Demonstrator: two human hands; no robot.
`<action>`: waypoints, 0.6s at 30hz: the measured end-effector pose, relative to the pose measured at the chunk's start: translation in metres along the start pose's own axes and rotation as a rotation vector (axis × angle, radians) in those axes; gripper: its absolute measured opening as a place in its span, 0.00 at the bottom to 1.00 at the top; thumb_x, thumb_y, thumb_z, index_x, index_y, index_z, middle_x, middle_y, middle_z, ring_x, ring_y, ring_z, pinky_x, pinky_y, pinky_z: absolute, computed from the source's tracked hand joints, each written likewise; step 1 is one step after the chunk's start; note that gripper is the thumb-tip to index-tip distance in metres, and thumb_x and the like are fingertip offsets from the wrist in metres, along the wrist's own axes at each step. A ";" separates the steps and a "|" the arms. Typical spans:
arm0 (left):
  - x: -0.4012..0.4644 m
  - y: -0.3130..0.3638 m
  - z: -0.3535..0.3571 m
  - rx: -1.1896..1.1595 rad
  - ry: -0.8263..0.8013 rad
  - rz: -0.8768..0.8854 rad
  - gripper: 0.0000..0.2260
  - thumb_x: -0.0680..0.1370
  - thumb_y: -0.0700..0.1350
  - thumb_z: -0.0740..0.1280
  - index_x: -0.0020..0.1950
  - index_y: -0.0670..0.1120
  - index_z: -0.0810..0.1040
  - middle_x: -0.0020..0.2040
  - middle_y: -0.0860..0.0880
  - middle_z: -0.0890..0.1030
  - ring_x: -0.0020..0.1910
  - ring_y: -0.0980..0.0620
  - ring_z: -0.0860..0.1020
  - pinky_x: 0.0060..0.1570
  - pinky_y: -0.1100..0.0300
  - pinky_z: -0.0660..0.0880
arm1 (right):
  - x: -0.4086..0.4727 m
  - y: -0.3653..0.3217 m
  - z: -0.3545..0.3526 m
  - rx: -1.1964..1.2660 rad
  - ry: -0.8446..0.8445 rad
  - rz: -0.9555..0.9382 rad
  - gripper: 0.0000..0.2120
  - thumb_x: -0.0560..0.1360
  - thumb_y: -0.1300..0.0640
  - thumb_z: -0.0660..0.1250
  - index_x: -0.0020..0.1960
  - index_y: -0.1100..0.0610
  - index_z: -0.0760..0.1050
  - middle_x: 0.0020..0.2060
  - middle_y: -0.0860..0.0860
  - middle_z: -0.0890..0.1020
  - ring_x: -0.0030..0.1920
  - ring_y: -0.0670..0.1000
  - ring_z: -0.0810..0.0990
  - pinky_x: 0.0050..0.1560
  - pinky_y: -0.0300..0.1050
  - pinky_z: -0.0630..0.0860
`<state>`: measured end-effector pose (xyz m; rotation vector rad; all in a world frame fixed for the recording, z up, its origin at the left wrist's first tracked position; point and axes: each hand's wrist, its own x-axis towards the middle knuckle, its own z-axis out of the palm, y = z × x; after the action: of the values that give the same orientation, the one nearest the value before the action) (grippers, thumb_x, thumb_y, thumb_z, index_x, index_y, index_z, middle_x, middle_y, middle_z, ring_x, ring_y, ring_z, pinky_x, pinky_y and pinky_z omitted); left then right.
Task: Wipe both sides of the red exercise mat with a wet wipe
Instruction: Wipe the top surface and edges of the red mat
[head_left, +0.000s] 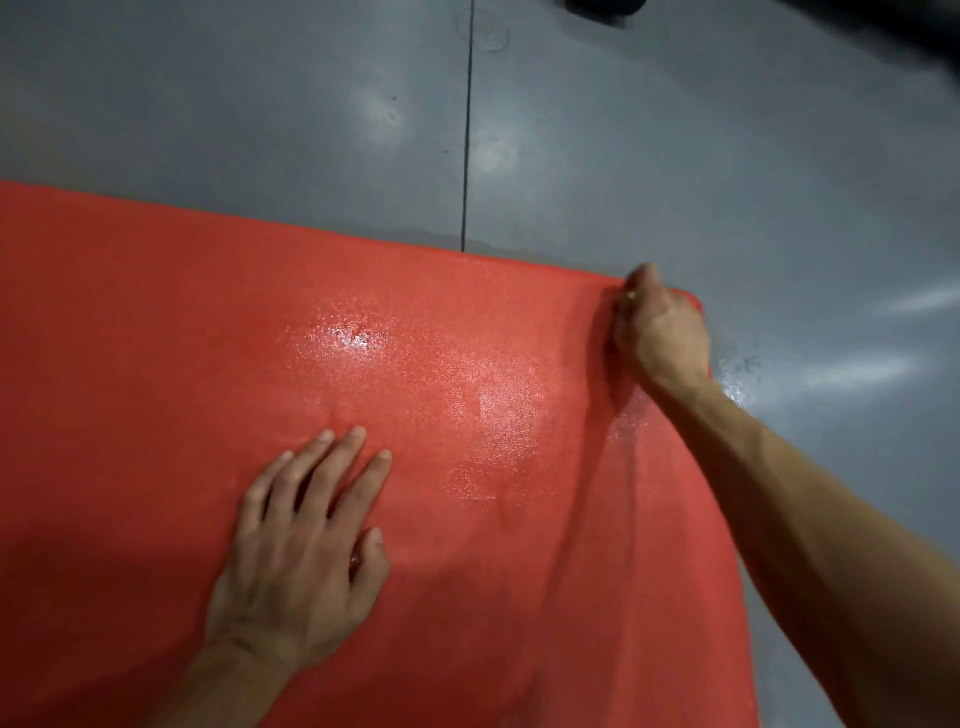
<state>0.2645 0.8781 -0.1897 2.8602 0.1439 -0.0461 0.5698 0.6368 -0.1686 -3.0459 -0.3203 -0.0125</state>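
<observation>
— Item one, what lies on the ground?

— Red exercise mat (208, 338), spread flat over a grey floor (260, 104). It fills the lower left of the view and runs out past the left and bottom edges. Surface pebbled, with glossy wet-looking patches near the middle and toward the far right corner.

— Any vessel, tub, packet?

— I can only list the mat itself; nothing sits on it but a hand. A dark seam (467, 130) runs across the floor and meets the mat's far edge. A black object (605, 6), blurred, sits at the top edge; I cannot tell what it is.

— Left hand?

— Left hand (301, 551), palm down on the mat, fingers straight and slightly spread, thumb alongside. It presses flat and clasps nothing. Wrist enters from the bottom of the view.

— Right hand?

— Right hand (660, 332), arm stretched out bare from the lower right, reaching to the mat's far right corner. Fingers curled tight there, knuckles up, bunched on the corner; the mat edge looks gathered just beneath them. Something small and pale shows at the fingertips; whether it is the wipe I cannot tell.

— Floor beside that corner?

— Wet smears, just right of the wrist.
</observation>
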 end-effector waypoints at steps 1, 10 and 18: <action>0.000 0.000 0.000 0.001 -0.004 -0.001 0.29 0.73 0.52 0.60 0.74 0.47 0.76 0.76 0.44 0.71 0.75 0.41 0.68 0.74 0.42 0.60 | -0.003 0.013 -0.001 -0.012 0.025 0.067 0.10 0.82 0.54 0.58 0.57 0.59 0.71 0.48 0.64 0.81 0.48 0.67 0.80 0.41 0.54 0.70; -0.001 0.000 0.000 0.004 0.009 -0.005 0.29 0.73 0.51 0.60 0.74 0.47 0.76 0.76 0.44 0.71 0.75 0.41 0.68 0.74 0.41 0.61 | -0.024 -0.066 0.019 0.231 0.051 -0.249 0.08 0.81 0.54 0.59 0.48 0.59 0.70 0.42 0.59 0.78 0.42 0.63 0.76 0.38 0.51 0.63; -0.003 -0.002 0.002 -0.031 0.014 -0.012 0.28 0.74 0.52 0.60 0.74 0.48 0.76 0.76 0.45 0.71 0.76 0.43 0.68 0.76 0.44 0.59 | -0.025 -0.014 -0.003 0.060 0.038 0.170 0.09 0.83 0.58 0.56 0.55 0.64 0.70 0.47 0.70 0.80 0.48 0.71 0.78 0.43 0.59 0.69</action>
<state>0.2610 0.8792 -0.1920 2.8289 0.1630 -0.0264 0.5429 0.6449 -0.1649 -2.9979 -0.0571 -0.0494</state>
